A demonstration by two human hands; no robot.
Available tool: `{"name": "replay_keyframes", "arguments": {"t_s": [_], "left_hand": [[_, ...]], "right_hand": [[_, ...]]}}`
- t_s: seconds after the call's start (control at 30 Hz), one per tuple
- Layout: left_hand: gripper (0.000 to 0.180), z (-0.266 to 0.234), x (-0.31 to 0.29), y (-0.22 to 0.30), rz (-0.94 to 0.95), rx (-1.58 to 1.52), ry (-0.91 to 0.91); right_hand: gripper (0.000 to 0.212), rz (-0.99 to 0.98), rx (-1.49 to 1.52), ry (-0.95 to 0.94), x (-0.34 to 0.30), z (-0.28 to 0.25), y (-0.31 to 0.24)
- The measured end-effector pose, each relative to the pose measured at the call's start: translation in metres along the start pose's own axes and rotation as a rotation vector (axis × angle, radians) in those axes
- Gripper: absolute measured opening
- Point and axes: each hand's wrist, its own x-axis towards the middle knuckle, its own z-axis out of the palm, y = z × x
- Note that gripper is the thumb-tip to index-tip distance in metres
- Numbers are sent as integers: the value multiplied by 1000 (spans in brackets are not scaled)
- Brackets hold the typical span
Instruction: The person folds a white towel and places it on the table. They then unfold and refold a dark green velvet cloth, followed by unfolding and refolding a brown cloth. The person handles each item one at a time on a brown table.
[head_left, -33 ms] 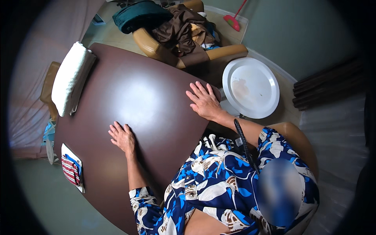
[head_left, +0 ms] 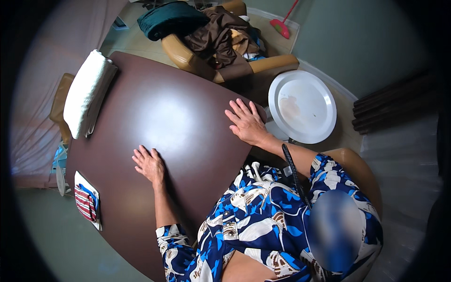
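Note:
My left hand (head_left: 149, 165) lies flat on the brown tabletop (head_left: 117, 160), fingers spread and holding nothing. Farther right, my right hand (head_left: 246, 123) rests palm down near the table's right edge, its fingers apart and nothing under them that I can see. A thick folded white cloth (head_left: 88, 94) sits at the far left edge of the table. Nearer along the left edge is a small folded stack of cloths (head_left: 87, 202), striped red and white with blue and white pieces. Both forearms come out of blue, white and brown patterned sleeves.
Right of the table stands a round white tray-like top (head_left: 307, 110) with a brownish stain. Beyond the far edge, a tan chair (head_left: 275, 63) carries brown cloth (head_left: 218, 35) and a dark green cushion (head_left: 171, 19). A pink broom (head_left: 280, 28) leans behind, and dark curtains (head_left: 394, 103) hang at right.

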Motion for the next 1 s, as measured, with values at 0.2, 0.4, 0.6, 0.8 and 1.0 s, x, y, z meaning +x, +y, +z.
{"name": "replay_keyframes", "arguments": {"t_s": [0.2, 0.4, 0.6, 0.8, 1.0], "left_hand": [[53, -6, -10, 36, 76, -55, -26], [54, -13, -12, 47, 96, -114, -32], [53, -6, -12, 43, 112, -61, -7], [54, -7, -9, 45, 101, -53, -31], [54, -3, -9, 40, 99, -49, -9]], "right_hand": [[44, 15, -3, 30, 8, -6, -2], [40, -17, 43, 116, 11, -8, -2], [28, -34, 86, 213, 8, 3, 2], [26, -12, 89, 247, 8, 0, 2], [23, -22, 101, 269, 9, 1, -1]]}}
